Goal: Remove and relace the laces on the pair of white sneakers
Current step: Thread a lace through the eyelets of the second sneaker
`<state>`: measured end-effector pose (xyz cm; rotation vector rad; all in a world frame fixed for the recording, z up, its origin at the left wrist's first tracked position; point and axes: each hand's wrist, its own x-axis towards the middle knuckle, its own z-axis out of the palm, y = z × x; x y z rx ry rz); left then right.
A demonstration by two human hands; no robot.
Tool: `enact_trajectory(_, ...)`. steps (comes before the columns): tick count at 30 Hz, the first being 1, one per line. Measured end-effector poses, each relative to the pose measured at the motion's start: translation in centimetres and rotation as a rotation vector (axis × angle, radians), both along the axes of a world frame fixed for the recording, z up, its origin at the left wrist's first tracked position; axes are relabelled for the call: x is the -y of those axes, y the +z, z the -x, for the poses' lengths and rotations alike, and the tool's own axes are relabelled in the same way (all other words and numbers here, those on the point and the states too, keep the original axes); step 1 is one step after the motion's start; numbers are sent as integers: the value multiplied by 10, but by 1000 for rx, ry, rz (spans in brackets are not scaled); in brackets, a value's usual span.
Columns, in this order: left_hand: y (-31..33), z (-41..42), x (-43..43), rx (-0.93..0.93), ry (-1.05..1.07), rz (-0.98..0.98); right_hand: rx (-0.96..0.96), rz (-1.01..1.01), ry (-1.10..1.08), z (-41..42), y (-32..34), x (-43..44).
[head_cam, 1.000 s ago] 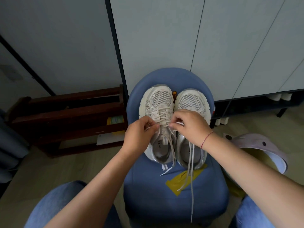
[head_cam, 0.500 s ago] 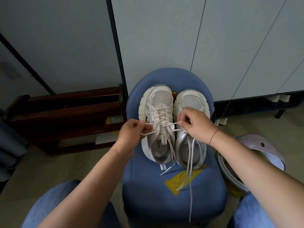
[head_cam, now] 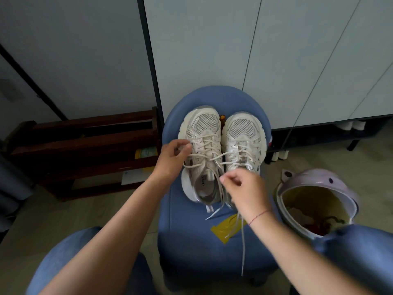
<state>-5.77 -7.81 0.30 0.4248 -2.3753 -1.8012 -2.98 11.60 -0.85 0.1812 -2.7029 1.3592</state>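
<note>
Two white sneakers stand side by side, toes away from me, on a blue stool. My left hand sits at the outer side of the left sneaker and pinches its white lace near the upper eyelets. My right hand hovers over the heel opening of the right sneaker, fingers curled, pinching a lace strand. Loose lace ends trail down over the stool's front.
A yellow patch marks the stool seat. An open lilac bin with rubbish stands at the right. A dark wooden rack is on the left, white cabinet doors behind. My jeans-clad knees flank the stool.
My hands have moved apart from the left sneaker's tongue. The left hand went outward to the shoe's side; the right hand dropped toward me, over the right sneaker's heel.
</note>
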Motion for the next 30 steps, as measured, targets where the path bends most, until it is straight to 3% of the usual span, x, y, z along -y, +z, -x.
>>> enact_trajectory(3,-6,12,-3,77,69,-54,135,37,-60,-8,-27,16)
enact_trajectory(10,-11,23,-8,199,55,-252,74,-48,-71,-8,-22,35)
enact_trajectory(19,-7,32,-9,171,71,-393,169,-76,172,-46,-35,18)
enact_trajectory(25,-2,29,-10,187,61,-377,561,-205,295,-77,-66,-4)
enact_trajectory(27,-2,28,-10,183,65,-380,563,-174,275,-74,-65,-2)
enact_trajectory(30,-2,27,-11,179,77,-369,464,28,146,-56,-56,10)
